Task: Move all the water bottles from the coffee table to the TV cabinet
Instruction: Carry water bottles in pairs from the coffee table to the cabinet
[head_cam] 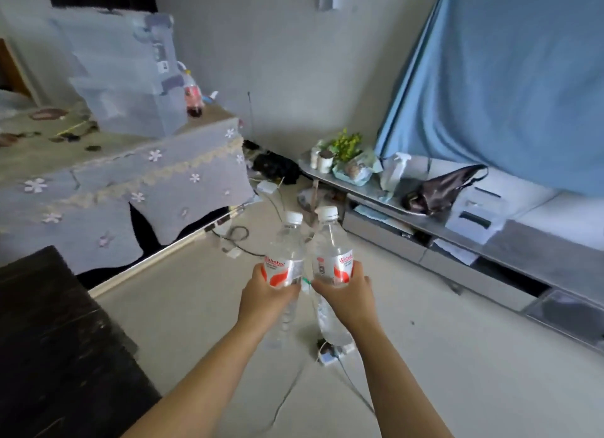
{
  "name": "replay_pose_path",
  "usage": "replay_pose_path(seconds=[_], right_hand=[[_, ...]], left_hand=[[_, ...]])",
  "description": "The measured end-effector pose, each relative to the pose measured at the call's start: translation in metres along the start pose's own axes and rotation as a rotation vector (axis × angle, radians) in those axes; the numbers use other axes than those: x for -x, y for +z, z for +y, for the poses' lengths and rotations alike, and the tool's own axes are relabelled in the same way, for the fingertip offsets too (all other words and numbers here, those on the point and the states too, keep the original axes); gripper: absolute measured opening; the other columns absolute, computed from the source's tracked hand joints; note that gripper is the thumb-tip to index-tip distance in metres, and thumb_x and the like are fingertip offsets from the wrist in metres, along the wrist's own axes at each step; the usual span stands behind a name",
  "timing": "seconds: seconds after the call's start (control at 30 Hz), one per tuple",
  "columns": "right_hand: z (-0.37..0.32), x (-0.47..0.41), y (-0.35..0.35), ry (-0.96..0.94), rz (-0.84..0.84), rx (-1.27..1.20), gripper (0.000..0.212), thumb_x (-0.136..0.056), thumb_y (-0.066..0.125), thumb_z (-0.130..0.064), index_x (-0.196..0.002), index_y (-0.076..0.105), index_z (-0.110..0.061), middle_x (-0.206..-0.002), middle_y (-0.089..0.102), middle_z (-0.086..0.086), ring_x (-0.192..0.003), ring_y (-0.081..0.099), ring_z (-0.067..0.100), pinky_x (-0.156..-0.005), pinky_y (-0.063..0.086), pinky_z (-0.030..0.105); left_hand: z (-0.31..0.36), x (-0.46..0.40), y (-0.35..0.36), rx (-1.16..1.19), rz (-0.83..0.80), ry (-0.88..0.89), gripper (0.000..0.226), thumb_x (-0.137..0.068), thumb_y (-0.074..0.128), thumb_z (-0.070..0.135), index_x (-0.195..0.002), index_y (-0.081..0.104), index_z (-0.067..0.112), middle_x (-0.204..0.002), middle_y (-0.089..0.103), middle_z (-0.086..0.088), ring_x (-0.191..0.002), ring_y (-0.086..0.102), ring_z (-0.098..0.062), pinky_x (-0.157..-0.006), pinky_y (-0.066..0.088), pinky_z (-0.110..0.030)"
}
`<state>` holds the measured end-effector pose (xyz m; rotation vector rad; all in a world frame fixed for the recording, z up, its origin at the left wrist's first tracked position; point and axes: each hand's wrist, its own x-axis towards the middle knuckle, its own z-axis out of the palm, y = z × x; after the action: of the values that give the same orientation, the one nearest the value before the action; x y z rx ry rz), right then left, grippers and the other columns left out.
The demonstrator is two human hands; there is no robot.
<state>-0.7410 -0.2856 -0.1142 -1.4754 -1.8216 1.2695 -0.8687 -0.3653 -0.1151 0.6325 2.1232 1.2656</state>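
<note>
I hold two clear water bottles with white caps and red-and-white labels out in front of me over the floor. My left hand [264, 295] grips the left bottle [286, 241] round its label. The right bottle [330, 238] sits in my right hand [346, 294], gripped at the same height. Both bottles tilt slightly away from me, caps close together. The low grey TV cabinet [523, 251] runs along the right wall, ahead and to the right of the bottles. A dark coffee table [49, 339] lies at the lower left.
On the cabinet stand a blue-draped TV [506, 78], a dark bag [438, 189], a spray bottle [397, 169], a plant [346, 145] and small jars. A cloth-covered table [114, 176] at left bears a red drink bottle [192, 94]. Cables and a power strip [330, 352] lie on the floor.
</note>
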Motion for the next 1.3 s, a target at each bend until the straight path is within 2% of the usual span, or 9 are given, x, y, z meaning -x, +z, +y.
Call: replay_pose_path(seconds=[0.1,0.23,0.43,0.6,0.7,0.9,1.03,1.17,1.3], right_hand=[[0.024,0.000,-0.061,0.059,0.126,-0.041,0.063,-0.073,0.079,-0.038,-0.124,0.044,-0.025,-0.117,0.052,0.002,-0.088,0.047,0.008,-0.083,0.046,0.030],[0.068,0.001,-0.153,0.134,0.284,-0.085,0.064,-0.074,0.079,-0.034,-0.128,0.045,-0.024,-0.114,0.051,0.001,-0.091,0.048,0.012,-0.081,0.041,0.026],[0.143,0.011,-0.288,0.222,0.467,-0.077,0.069,-0.076,0.079,-0.036,-0.133,0.042,-0.023,-0.123,0.052,0.004,-0.094,0.047,0.012,-0.082,0.041,0.026],[0.199,0.030,-0.389,0.323,0.627,-0.120,0.064,-0.076,0.078,-0.033,-0.129,0.044,-0.021,-0.116,0.049,0.004,-0.092,0.047,0.016,-0.082,0.040,0.028],[0.222,0.038,-0.425,0.374,0.698,-0.125,0.063,-0.076,0.078,-0.032,-0.127,0.046,-0.019,-0.115,0.051,0.006,-0.092,0.046,0.016,-0.081,0.039,0.029],[0.268,0.026,-0.484,0.447,0.843,-0.160,0.061,-0.071,0.081,-0.033,-0.122,0.049,-0.018,-0.113,0.057,0.007,-0.099,0.052,0.021,-0.081,0.045,0.031],[0.295,0.000,-0.527,0.454,0.912,-0.165,0.057,-0.071,0.081,-0.031,-0.118,0.051,-0.019,-0.109,0.059,0.007,-0.104,0.055,0.023,-0.079,0.043,0.029],[0.313,-0.040,-0.578,0.460,0.989,-0.176,0.057,-0.069,0.082,-0.034,-0.115,0.052,-0.021,-0.109,0.062,0.007,-0.103,0.059,0.025,-0.082,0.051,0.034],[0.326,-0.071,-0.628,0.468,1.073,-0.184,0.060,-0.067,0.082,-0.036,-0.118,0.054,-0.022,-0.108,0.063,0.006,-0.099,0.062,0.024,-0.081,0.053,0.033]], left_hand=[[0.029,0.010,0.058,-0.034,-0.143,0.070,0.054,-0.071,0.078,0.034,-0.114,0.047,0.026,-0.103,0.063,0.006,-0.086,0.060,-0.013,-0.071,0.044,-0.024],[0.068,0.033,0.151,-0.064,-0.302,0.157,0.060,-0.073,0.078,0.030,-0.123,0.047,0.022,-0.105,0.062,0.005,-0.089,0.058,-0.014,-0.075,0.044,-0.025],[0.106,0.090,0.295,-0.131,-0.527,0.278,0.059,-0.075,0.078,0.035,-0.122,0.048,0.017,-0.115,0.064,-0.001,-0.090,0.057,-0.014,-0.076,0.043,-0.026],[0.133,0.142,0.412,-0.186,-0.706,0.342,0.060,-0.074,0.077,0.039,-0.122,0.047,0.018,-0.120,0.064,-0.002,-0.097,0.059,-0.020,-0.083,0.047,-0.029],[0.148,0.159,0.457,-0.188,-0.787,0.381,0.064,-0.075,0.077,0.037,-0.127,0.045,0.018,-0.122,0.062,0.000,-0.105,0.060,-0.020,-0.085,0.046,-0.028],[0.174,0.171,0.550,-0.216,-0.928,0.435,0.064,-0.073,0.078,0.038,-0.126,0.046,0.021,-0.119,0.063,0.002,-0.100,0.059,-0.017,-0.084,0.047,-0.028],[0.195,0.169,0.615,-0.225,-0.995,0.470,0.062,-0.071,0.079,0.039,-0.123,0.050,0.022,-0.116,0.065,0.003,-0.104,0.063,-0.020,-0.088,0.051,-0.033],[0.227,0.159,0.683,-0.236,-1.069,0.546,0.059,-0.072,0.079,0.037,-0.121,0.049,0.023,-0.111,0.064,0.007,-0.095,0.061,-0.014,-0.080,0.049,-0.028],[0.259,0.151,0.749,-0.240,-1.134,0.580,0.059,-0.071,0.079,0.038,-0.121,0.051,0.023,-0.111,0.067,0.006,-0.100,0.065,-0.018,-0.086,0.054,-0.035]])
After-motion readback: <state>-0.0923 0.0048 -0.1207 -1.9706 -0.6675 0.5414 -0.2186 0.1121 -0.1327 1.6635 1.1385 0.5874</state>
